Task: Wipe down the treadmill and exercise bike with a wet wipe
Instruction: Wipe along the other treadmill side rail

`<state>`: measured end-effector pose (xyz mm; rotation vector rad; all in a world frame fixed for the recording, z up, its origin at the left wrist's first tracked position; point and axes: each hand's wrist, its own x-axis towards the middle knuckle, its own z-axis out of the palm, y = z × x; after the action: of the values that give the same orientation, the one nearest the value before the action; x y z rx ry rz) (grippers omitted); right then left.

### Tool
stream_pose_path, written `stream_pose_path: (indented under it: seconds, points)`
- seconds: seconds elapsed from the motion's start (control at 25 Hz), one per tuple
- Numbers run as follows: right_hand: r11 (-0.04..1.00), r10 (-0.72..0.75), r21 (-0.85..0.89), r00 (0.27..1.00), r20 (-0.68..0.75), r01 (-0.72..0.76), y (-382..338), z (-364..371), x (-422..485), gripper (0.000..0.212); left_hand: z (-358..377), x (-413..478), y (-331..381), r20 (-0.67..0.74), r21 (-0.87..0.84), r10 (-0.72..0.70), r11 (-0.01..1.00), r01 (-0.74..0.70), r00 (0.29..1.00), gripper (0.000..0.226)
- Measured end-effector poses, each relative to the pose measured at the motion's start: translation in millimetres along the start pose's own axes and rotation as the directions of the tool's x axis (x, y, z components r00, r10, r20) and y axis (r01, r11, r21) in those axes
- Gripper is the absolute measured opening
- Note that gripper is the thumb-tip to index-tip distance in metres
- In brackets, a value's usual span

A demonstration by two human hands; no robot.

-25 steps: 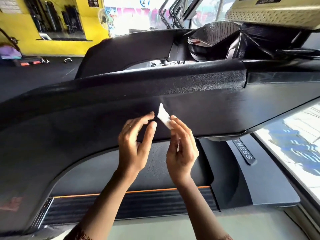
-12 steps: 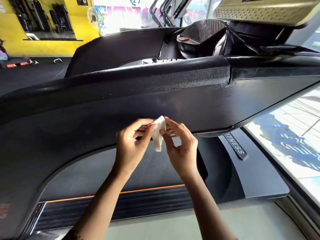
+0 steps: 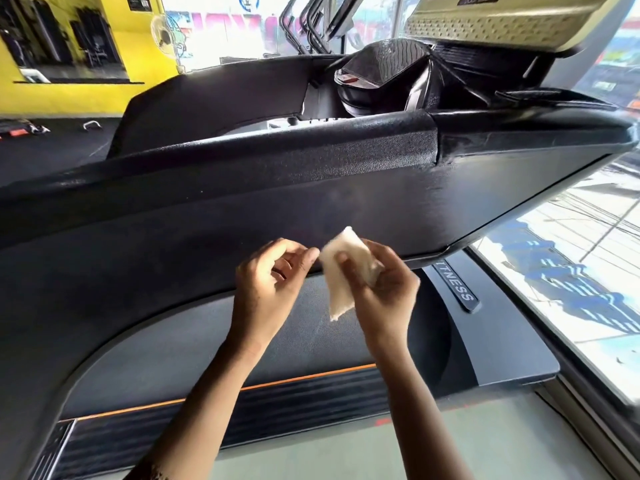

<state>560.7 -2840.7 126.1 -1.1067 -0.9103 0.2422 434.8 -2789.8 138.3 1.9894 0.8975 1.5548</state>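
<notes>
A small white wet wipe (image 3: 341, 271) is partly unfolded and hangs in front of the treadmill's broad black side arm (image 3: 207, 216). My right hand (image 3: 384, 292) grips the wipe with the thumb across its front. My left hand (image 3: 270, 275) has curled fingers, and its fingertips meet the wipe's left edge. Both hands are just below the arm's lower edge and are not touching it. Below them lie the dark motor cover (image 3: 173, 351) and the treadmill belt (image 3: 346, 445). No exercise bike can be made out for certain.
The beige console (image 3: 502, 22) juts out at top right above a black moulded housing (image 3: 384, 71). A bright window (image 3: 581, 271) runs along the right. A yellow wall (image 3: 145, 50) and dark gym floor (image 3: 52, 147) lie far left.
The wipe has gone from a small folded piece pinched in my right fingers to a wider, partly unfolded sheet. My left hand came in to its edge, and my view shifted slightly right.
</notes>
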Motion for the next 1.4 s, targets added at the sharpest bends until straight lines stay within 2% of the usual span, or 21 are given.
stream_pose_path:
  seconds: [0.08,0.16,0.24,0.36,0.52,0.6,0.68,0.72,0.84,0.88,0.92,1.0,1.04,1.08,1.12,1.2,1.24,1.28,1.32,1.36,1.4]
  points:
    - [0.968,-0.224,-0.184,0.912,-0.343,0.169,-1,-2,8,0.012,-3,2,2,-0.026,-0.004,0.006,1.0,-0.006,1.0,0.027]
    - [0.862,-0.491,-0.357,0.767,-0.414,0.359,3,1,19,0.006,-6,3,2,-0.034,0.009,0.039,0.999,-0.039,0.999,0.027]
    - [0.76,-0.604,-0.444,0.769,-0.211,0.475,18,16,25,0.016,-8,2,-1,-0.035,0.034,0.061,0.998,-0.06,0.998,0.026]
    - [0.689,-0.555,-0.484,0.822,0.126,0.539,46,30,13,0.042,-14,1,-3,-0.047,0.053,0.071,0.996,-0.068,0.996,0.026]
    - [0.653,-0.541,-0.531,0.823,0.173,0.541,59,36,19,0.041,-17,1,-9,-0.059,0.08,0.07,0.995,-0.065,0.996,0.026]
    - [0.535,-0.616,-0.563,0.747,0.251,0.63,64,35,29,0.036,-17,2,-15,-0.085,0.14,0.125,0.984,-0.112,0.989,0.024]
    - [0.422,-0.669,-0.6,0.68,0.3,0.68,72,23,40,0.04,-16,3,-21,-0.103,0.335,0.291,0.911,-0.242,0.951,0.022]
    - [0.44,-0.662,-0.63,0.705,0.254,0.64,76,14,44,0.041,-15,3,-24,-0.091,0.44,0.381,0.844,-0.307,0.92,0.021]
    - [0.746,-0.454,-0.6,0.88,-0.142,0.288,71,14,48,0.046,-8,10,-27,-0.02,0.611,0.5,0.691,-0.386,0.866,0.036]
    - [0.767,-0.424,-0.579,0.896,-0.133,0.277,67,22,45,0.046,-6,14,-26,-0.009,0.646,0.489,0.668,-0.368,0.872,0.045]
    - [0.717,-0.472,-0.589,0.882,-0.014,0.374,68,28,38,0.045,-4,18,-26,-0.006,0.672,0.465,0.657,-0.341,0.885,0.052]
    - [0.484,-0.607,-0.562,0.72,0.336,0.671,86,21,21,0.041,-3,28,-29,0.004,0.701,0.427,0.644,-0.307,0.904,0.061]
    - [0.401,-0.615,-0.559,0.666,0.422,0.725,96,7,19,0.042,-3,31,-32,0.011,0.719,0.424,0.626,-0.302,0.906,0.062]
    - [0.394,-0.603,-0.593,0.684,0.41,0.702,103,-9,22,0.043,-2,34,-35,0.015,0.739,0.431,0.603,-0.3,0.902,0.063]
    - [0.472,-0.578,-0.645,0.763,0.289,0.601,105,-22,27,0.043,-1,35,-38,0.012,0.753,0.44,0.587,-0.298,0.898,0.063]
    - [0.755,-0.414,-0.606,0.899,-0.144,0.251,88,-25,52,0.047,3,36,-40,-0.005,0.755,0.454,0.586,-0.295,0.891,0.063]
    - [0.837,-0.333,-0.524,0.907,-0.257,0.159,71,-15,65,0.049,4,35,-40,-0.014,0.749,0.457,0.594,-0.293,0.889,0.063]
    - [0.847,-0.336,-0.502,0.908,-0.251,0.175,55,0,71,0.049,5,35,-40,-0.021,0.744,0.461,0.6,-0.295,0.887,0.063]
    - [0.795,-0.426,-0.525,0.896,-0.128,0.303,43,16,70,0.048,4,35,-40,-0.023,0.74,0.468,0.603,-0.299,0.884,0.063]
    - [0.678,-0.547,-0.538,0.833,0.086,0.501,41,27,60,0.045,2,36,-40,-0.021,0.74,0.476,0.598,-0.307,0.879,0.062]
    - [0.541,-0.618,-0.502,0.723,0.308,0.675,49,31,47,0.042,0,36,-41,-0.013,0.744,0.485,0.589,-0.315,0.875,0.061]
